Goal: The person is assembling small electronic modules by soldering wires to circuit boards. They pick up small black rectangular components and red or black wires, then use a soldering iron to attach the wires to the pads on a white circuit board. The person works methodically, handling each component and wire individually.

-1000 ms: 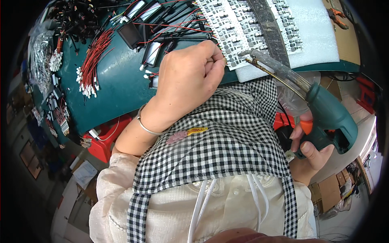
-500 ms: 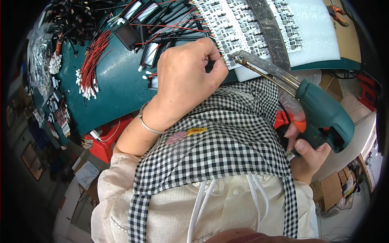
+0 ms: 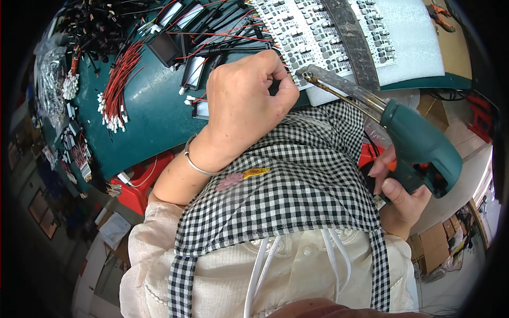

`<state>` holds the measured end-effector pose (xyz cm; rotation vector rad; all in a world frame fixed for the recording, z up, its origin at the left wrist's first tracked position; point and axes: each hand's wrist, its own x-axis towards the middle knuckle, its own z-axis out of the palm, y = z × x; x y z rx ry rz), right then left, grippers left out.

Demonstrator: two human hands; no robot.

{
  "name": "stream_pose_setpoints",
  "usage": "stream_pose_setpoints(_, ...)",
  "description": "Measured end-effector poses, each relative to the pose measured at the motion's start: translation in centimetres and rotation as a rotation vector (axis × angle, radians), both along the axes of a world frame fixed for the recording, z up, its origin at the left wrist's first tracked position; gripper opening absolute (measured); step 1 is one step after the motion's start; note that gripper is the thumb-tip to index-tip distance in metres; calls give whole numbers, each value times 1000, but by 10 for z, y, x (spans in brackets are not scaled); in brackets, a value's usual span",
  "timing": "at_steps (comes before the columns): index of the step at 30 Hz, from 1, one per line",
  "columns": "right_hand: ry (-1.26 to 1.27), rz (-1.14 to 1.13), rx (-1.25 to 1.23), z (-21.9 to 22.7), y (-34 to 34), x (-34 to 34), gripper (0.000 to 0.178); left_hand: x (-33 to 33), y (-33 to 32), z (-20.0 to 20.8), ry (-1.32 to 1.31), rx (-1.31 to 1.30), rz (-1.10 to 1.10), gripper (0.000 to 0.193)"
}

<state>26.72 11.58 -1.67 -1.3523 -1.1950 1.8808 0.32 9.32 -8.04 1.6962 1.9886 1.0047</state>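
My right hand (image 3: 403,193) is wrapped round the handle of a green soldering gun (image 3: 421,140), with a finger at its orange trigger. The gun's long metal tip points up and left, ending at the lower left edge of a white circuit board panel (image 3: 302,37). Beside that same edge, my left hand (image 3: 249,98) is closed in a pinch, its fingertips close to the gun's tip. What it pinches is hidden by the hand. Red and black wires (image 3: 222,34) run from small black cases (image 3: 164,49) toward the panel's left edge.
A dark strip (image 3: 352,42) lies across the panel, which rests on white foam (image 3: 419,47). Bundled red wires with white connectors (image 3: 119,87) lie on the green tabletop (image 3: 146,119). Pliers (image 3: 441,18) sit far right. A red stool (image 3: 139,193) stands below the table's left edge.
The soldering gun has shifted slightly left and up, its tip moving a little left along the panel's edge. My left hand has stayed almost still.
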Motion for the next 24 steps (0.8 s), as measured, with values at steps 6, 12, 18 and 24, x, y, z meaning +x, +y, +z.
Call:
stream_pose_setpoints(6, -68, -5, 92, -3, -4, -7, 46, -1, 1, 0, 0, -5, -5, 13)
stream_pose_setpoints(12, -161, 22, 87, 6, -5, -9, 41, 0, 3, 1, 10, -14, -11, 12)
stream_pose_setpoints(18, 63, -26, 241, -7, 3, -3, 65, -1, 1, 1, 13, -32, -17, 12)
stream_pose_setpoints(24, 148, -181, 386, -13, 28, -4, 89, 0, 2, 3, 10, -40, -10, 12)
